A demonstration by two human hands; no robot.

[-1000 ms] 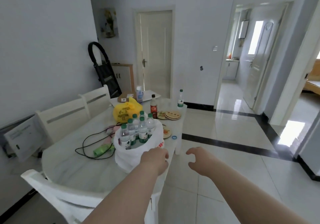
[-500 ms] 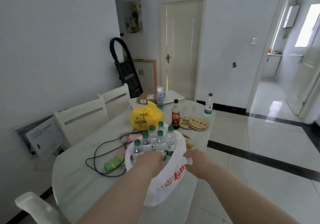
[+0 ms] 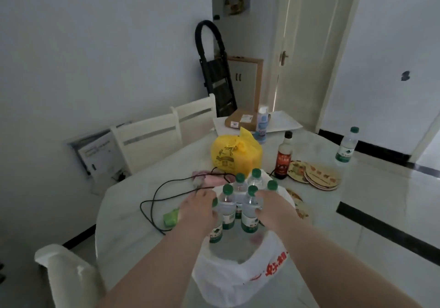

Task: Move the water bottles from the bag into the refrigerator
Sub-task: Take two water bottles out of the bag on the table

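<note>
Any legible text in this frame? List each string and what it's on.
White plastic bag: red printed characters, cut off at the fold, not readable.
Yellow plastic bag: dark printed emblem, blurred.
Green labels on the clear green-capped water bottles: too small.
Dark sauce bottle, red label: blurred.
Brown cardboard parcel, white stickers: too small.
Nothing readable.
</note>
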